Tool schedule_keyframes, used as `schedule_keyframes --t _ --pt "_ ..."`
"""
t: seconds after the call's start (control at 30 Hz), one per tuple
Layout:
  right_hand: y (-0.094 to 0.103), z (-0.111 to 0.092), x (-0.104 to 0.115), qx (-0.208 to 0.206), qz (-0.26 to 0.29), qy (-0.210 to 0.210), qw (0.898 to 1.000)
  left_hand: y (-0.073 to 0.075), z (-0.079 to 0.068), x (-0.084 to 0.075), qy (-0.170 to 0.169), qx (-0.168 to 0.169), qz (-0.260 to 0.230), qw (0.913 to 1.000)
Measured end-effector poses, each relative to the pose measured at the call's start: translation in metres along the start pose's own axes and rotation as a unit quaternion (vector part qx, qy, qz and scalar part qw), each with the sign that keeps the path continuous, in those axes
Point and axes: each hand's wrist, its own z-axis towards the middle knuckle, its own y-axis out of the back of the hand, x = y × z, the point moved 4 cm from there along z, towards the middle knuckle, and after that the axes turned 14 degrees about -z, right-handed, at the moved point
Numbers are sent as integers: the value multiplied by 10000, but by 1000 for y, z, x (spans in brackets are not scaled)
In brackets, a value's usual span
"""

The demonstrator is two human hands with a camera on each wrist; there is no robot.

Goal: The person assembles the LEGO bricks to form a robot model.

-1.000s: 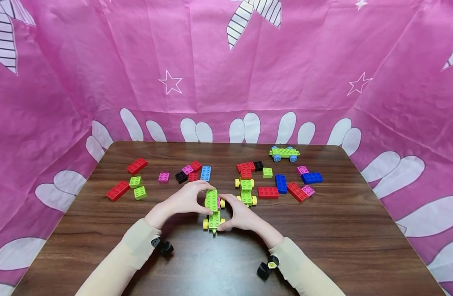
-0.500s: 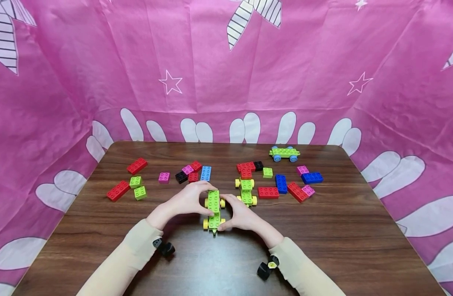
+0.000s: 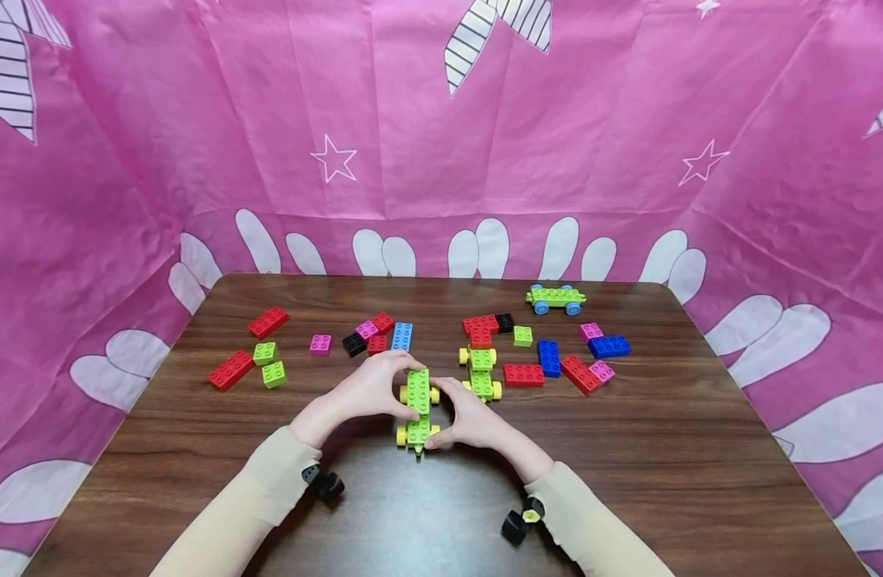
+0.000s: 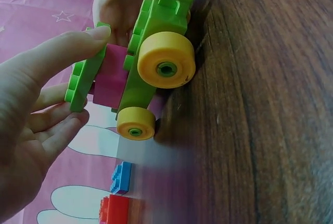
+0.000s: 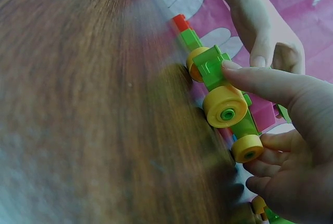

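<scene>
In the head view, a lime-green car base (image 3: 417, 434) with yellow wheels stands on the table. A pink brick (image 4: 110, 76) sits on its studs, as the left wrist view shows. My left hand (image 3: 375, 386) pinches a long lime-green brick (image 3: 418, 389) between thumb and fingers. That brick lies over the pink one, slightly tilted in the left wrist view; I cannot tell whether it is fully seated. With thumb and fingers at its two ends, my right hand (image 3: 472, 414) holds the car base from the right side.
Just right of my right hand stands another yellow-wheeled green car (image 3: 481, 373). A blue-wheeled base (image 3: 554, 298) is at the back right. Loose bricks lie around, including a light blue brick (image 3: 401, 337), a red brick (image 3: 231, 370) and a dark blue brick (image 3: 548, 358).
The long green brick in my left hand has shifted slightly right and lined up over the pink brick, which no longer shows in the head view. My right hand stays put.
</scene>
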Motion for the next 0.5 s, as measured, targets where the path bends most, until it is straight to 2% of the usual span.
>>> schedule_keyframes --t 0.3,0.5 --pt "0 0 -1 13 16 -12 10000 0 2 2 50 -5 -18 10000" --pt "0 1 0 -8 20 8 10000 -1 3 5 116 111 -124 9998"
